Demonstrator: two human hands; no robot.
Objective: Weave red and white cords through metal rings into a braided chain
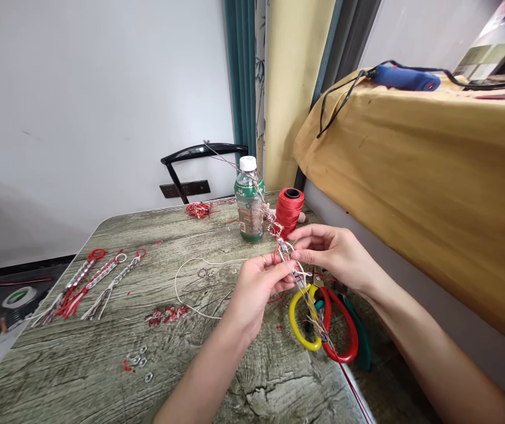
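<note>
A braided cord [284, 248] of red and white strands, with metal pieces in it, is stretched between my hands. My left hand [258, 288] pinches it from the left, thumb and fingers closed on it. From the right, my right hand [334, 256] has its thumb and index finger closed on the same cord just above. Loose strands [318, 321] hang below my hands across a pair of scissors [303, 330] with yellow and red handles. Above, twisted cords [258, 188] run up past a bottle [250, 206] toward a black chair [203, 152]. A white cord [179, 282] loops left of my hands.
Behind my hands stands a red thread spool [289, 209]. Three braided tassels [113, 274] lie at the left, with metal nuts [139, 358] and red scraps [167, 315] nearer. A red thread tangle [198, 210] lies at the back. A yellow cloth [411, 176] hangs at the right.
</note>
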